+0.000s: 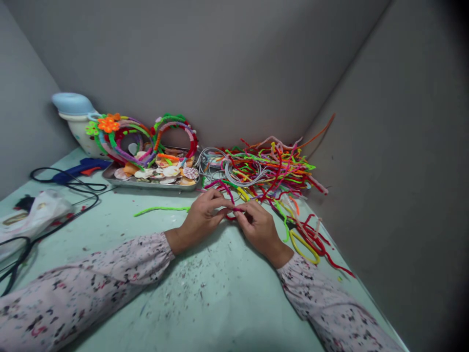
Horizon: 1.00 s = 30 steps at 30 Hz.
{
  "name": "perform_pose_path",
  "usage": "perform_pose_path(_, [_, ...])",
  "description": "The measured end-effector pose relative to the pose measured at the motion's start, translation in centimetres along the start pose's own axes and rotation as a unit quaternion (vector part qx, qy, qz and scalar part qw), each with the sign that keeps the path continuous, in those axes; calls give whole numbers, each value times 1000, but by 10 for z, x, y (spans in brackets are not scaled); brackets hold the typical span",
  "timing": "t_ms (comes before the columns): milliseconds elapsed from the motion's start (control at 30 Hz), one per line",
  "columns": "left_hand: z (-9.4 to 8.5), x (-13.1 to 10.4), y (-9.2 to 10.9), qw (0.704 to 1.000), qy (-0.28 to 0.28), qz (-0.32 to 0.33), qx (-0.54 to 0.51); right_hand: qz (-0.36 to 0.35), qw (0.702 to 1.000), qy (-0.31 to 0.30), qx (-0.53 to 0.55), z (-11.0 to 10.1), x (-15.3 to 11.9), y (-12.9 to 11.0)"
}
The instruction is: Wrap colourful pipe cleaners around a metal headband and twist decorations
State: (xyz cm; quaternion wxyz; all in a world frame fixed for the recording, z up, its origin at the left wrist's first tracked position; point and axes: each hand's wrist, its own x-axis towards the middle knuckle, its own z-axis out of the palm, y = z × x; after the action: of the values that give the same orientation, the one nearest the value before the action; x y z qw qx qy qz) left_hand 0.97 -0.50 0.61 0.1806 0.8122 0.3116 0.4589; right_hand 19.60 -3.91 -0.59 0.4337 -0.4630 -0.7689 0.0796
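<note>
My left hand and my right hand meet over the middle of the table, fingertips almost touching. Both pinch a dark red-magenta pipe cleaner, which bends up behind my left fingers and curves a little below the fingertips. How its ends are joined or twisted is hidden by my fingers. A bright green pipe cleaner lies on the table and runs behind my left hand. Just beyond my right hand are more loose pipe cleaners and yellow-handled scissors.
A big heap of coloured pipe cleaners with coiled grey wire lies at the back. A metal tray of seashells bears pipe-cleaner-wrapped hoops. Left are a blue glue gun, black cable, plastic bag and blue-lidded container.
</note>
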Motion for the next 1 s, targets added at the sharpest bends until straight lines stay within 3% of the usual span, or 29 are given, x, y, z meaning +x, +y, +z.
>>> perform_pose_path(667, [2,0,-3,999,3,2,39,-3,1000,-5,-5,1,0,0])
perform_pose_path(1000, [2,1,-3,997,-38,-20,62,-5,1000,-7,-11,1,-1,2])
